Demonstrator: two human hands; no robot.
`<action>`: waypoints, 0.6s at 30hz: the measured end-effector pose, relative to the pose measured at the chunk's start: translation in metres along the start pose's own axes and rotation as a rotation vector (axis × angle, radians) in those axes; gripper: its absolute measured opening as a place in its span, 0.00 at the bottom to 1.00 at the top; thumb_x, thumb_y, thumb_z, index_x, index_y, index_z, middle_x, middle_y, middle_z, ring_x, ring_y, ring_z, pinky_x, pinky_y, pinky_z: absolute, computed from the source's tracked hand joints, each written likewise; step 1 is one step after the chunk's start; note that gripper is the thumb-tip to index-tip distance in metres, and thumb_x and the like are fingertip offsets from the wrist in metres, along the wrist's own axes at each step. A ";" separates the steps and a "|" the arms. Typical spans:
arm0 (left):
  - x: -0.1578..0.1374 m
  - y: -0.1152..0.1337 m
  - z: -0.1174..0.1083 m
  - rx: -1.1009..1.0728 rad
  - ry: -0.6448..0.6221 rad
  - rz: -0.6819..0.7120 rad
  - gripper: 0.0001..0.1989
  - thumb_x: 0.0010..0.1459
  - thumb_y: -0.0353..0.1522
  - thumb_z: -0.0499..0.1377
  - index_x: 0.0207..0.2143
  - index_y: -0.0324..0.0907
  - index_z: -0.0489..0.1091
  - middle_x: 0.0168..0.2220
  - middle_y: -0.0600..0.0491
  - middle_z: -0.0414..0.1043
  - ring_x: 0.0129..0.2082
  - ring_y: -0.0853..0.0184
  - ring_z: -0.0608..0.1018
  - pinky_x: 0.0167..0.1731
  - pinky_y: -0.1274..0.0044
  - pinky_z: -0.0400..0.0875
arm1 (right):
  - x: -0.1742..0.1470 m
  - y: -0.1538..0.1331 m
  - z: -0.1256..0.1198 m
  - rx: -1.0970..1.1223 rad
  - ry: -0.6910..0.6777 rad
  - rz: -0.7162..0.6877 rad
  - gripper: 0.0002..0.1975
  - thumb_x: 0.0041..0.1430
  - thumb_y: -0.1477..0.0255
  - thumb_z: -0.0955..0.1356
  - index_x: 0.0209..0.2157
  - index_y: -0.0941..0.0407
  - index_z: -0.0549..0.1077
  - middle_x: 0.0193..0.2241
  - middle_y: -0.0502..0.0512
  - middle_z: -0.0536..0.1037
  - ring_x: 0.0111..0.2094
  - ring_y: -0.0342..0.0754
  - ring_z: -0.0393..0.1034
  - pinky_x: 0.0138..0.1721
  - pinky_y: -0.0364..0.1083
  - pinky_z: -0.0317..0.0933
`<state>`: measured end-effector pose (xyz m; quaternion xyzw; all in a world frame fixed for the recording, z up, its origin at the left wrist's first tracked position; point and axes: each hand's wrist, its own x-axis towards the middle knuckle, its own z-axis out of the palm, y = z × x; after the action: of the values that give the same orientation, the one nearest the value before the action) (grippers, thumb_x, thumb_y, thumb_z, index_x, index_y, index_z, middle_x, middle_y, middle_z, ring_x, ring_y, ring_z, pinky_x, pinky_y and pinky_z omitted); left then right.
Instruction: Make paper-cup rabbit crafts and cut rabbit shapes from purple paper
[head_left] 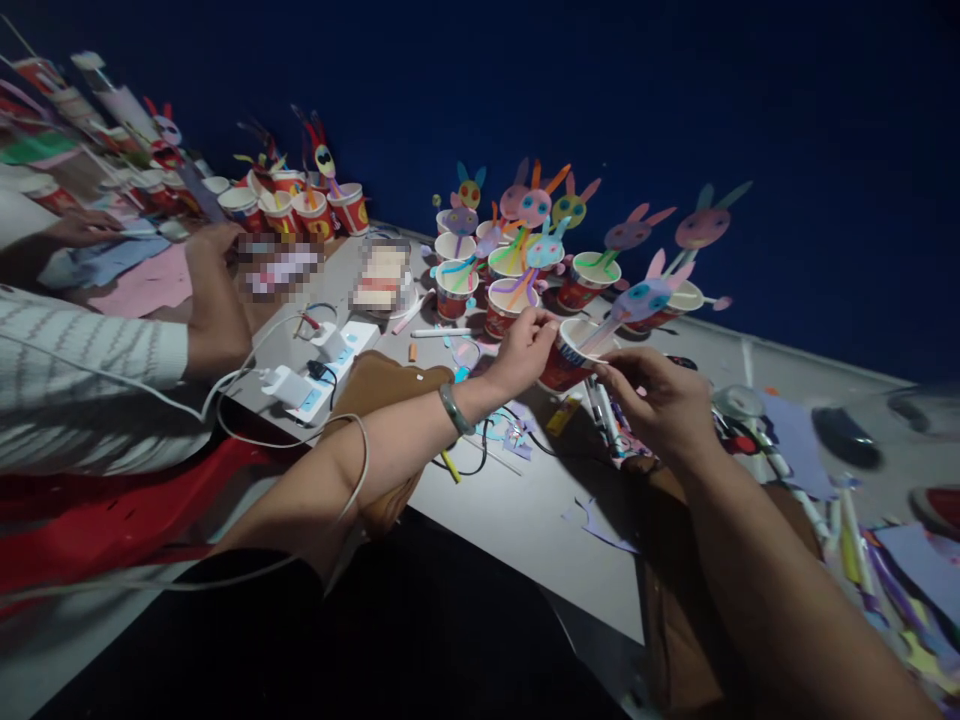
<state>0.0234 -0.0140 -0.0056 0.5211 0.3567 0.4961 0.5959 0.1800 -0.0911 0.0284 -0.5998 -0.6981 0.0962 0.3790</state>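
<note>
A red-and-white paper cup (559,371) is held tilted over the table between my two hands. My left hand (527,350) has its fingers closed at the left side of the cup's rim. On the other side, my right hand (661,398) pinches at the rim with thumb and fingertips. Rising out of the cup is a rabbit figure (646,299) with an oval lilac face, blue eyes and pink ears. Its lower end inside the cup is partly hidden. Just behind stand several similar cups with rabbit figures, one a paper cup (510,308) with a light-blue rabbit.
A white power strip (337,372) with cables lies left of my left arm. Markers (602,418) and purple paper scraps (596,525) lie on the table. At left, another person's hand (214,240) rests near pink paper (146,282). Coloured paper (801,445) lies at right.
</note>
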 end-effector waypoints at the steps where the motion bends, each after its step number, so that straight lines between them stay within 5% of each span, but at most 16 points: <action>1: 0.001 0.000 0.000 -0.023 0.006 -0.028 0.03 0.63 0.27 0.51 0.35 0.40 0.61 0.30 0.56 0.65 0.31 0.73 0.69 0.37 0.79 0.64 | 0.004 0.001 0.000 0.011 -0.020 0.018 0.04 0.55 0.68 0.71 0.32 0.54 0.77 0.24 0.52 0.78 0.22 0.43 0.63 0.29 0.44 0.56; 10: 0.010 -0.019 -0.004 0.031 0.076 -0.013 0.05 0.61 0.29 0.55 0.40 0.40 0.61 0.37 0.53 0.67 0.36 0.72 0.71 0.42 0.77 0.66 | 0.032 0.031 0.005 -0.071 -0.090 0.040 0.06 0.54 0.69 0.71 0.30 0.57 0.75 0.22 0.52 0.75 0.21 0.41 0.59 0.27 0.44 0.52; 18: 0.006 -0.004 -0.004 0.050 0.065 -0.025 0.09 0.55 0.22 0.56 0.37 0.40 0.60 0.38 0.52 0.68 0.38 0.72 0.72 0.44 0.78 0.67 | 0.035 0.050 0.011 -0.135 -0.140 -0.021 0.10 0.59 0.65 0.66 0.35 0.58 0.73 0.26 0.57 0.77 0.23 0.43 0.62 0.28 0.44 0.56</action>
<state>0.0216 -0.0072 -0.0104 0.5149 0.3945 0.4962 0.5772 0.2113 -0.0429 0.0061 -0.6085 -0.7339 0.0869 0.2891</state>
